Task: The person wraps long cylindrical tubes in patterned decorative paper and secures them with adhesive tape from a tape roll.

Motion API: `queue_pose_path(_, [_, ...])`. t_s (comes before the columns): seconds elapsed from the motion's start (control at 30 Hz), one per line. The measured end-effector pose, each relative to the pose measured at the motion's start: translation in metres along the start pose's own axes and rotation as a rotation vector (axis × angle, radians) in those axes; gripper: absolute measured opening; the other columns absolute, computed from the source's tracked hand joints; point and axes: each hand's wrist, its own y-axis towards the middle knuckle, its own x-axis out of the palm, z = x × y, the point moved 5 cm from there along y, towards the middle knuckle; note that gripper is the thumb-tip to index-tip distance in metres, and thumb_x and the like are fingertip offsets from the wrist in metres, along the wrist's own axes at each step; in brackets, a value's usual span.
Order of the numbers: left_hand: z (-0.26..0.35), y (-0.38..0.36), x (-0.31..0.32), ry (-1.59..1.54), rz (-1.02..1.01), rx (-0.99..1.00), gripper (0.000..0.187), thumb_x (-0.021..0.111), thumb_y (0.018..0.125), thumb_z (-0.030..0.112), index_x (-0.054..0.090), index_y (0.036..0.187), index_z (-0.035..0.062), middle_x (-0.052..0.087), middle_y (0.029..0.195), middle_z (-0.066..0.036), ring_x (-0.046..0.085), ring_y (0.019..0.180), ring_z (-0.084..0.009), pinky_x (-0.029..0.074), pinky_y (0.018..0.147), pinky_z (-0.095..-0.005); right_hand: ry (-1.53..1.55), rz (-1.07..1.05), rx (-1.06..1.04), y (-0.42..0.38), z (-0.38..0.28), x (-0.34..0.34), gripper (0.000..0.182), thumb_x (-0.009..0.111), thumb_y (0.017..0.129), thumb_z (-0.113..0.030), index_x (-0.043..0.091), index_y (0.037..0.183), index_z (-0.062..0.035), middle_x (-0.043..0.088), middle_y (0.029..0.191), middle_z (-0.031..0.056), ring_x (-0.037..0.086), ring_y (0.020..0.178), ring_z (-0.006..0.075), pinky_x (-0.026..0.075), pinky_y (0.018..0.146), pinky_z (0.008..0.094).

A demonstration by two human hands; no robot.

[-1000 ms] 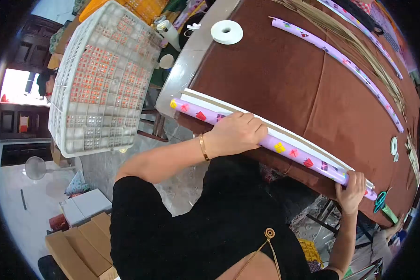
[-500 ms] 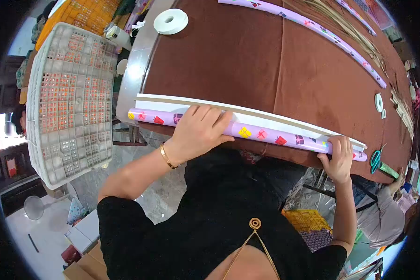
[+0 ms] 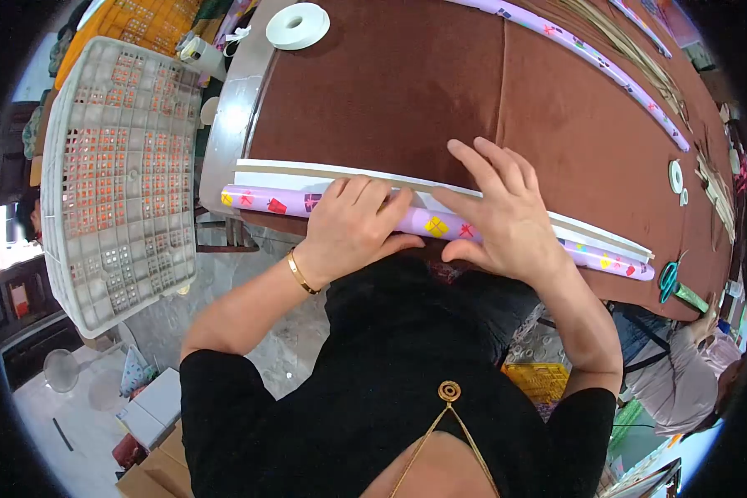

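Observation:
A roll of lilac wrapping paper (image 3: 436, 225) with a gift-box print lies along the near edge of the brown-covered table (image 3: 373, 91). Its white inner side (image 3: 282, 180) shows as a narrow flap behind the roll, with a tan strip running along it. My left hand (image 3: 353, 217) is wrapped over the roll left of its middle, fingers on top and thumb on the near side. Just beside it, my right hand (image 3: 515, 220) is over the roll with fingers spread and raised; whether its palm touches the paper cannot be made out.
A white tape roll (image 3: 314, 33) rests at the far left corner. Another lilac roll (image 3: 602, 65) and tan strips (image 3: 639, 62) lie at the back right. Green-handled scissors (image 3: 668, 282) are at the right edge, near another person (image 3: 681, 382). White crates (image 3: 133, 241) stand left.
My right hand has let go of the roll's right end and moved left to beside my left hand, its fingers spreading. The left hand keeps its hold.

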Motion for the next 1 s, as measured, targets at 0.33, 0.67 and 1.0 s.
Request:
queue_pose_path(0.33, [-0.001,0.0,0.001,-0.01,-0.008,-0.006,0.055,0.078,0.069,0.049,0.066,0.109,0.0123,0.054,0.09,-0.004,0.056,0.084,-0.0224,0.044,0.073,-0.0374,-0.036,-0.047,0.029,-0.002,0.002,0.0,0.071,0.054,0.078,-0.073,0.072,0.112,-0.0131,0.041,0.149,0.0151,0.036,0.136,0.0378,0.03,0.11,0.0541])
queue_pose_path(0.67, [0.0,0.004,0.0,0.026,-0.01,-0.001,0.055,0.076,0.071,0.05,0.067,0.107,0.01,0.055,0.088,-0.004,0.057,0.083,-0.0219,0.045,0.072,-0.0356,-0.001,-0.068,0.081,-0.018,0.005,0.0,0.07,0.06,0.074,-0.069,0.071,0.117,-0.0141,0.038,0.151,0.0151,0.034,0.138,0.0379,0.029,0.111,0.0558])
queue_pose_path(1.0, [0.003,0.003,0.005,0.037,-0.025,0.03,0.056,0.076,0.073,0.05,0.068,0.111,0.0103,0.057,0.091,-0.005,0.057,0.084,-0.024,0.045,0.072,-0.0384,-0.042,-0.028,0.184,-0.064,0.03,-0.02,0.066,0.059,0.077,-0.069,0.073,0.11,-0.0145,0.041,0.15,0.0144,0.034,0.138,0.0384,0.031,0.11,0.0551])
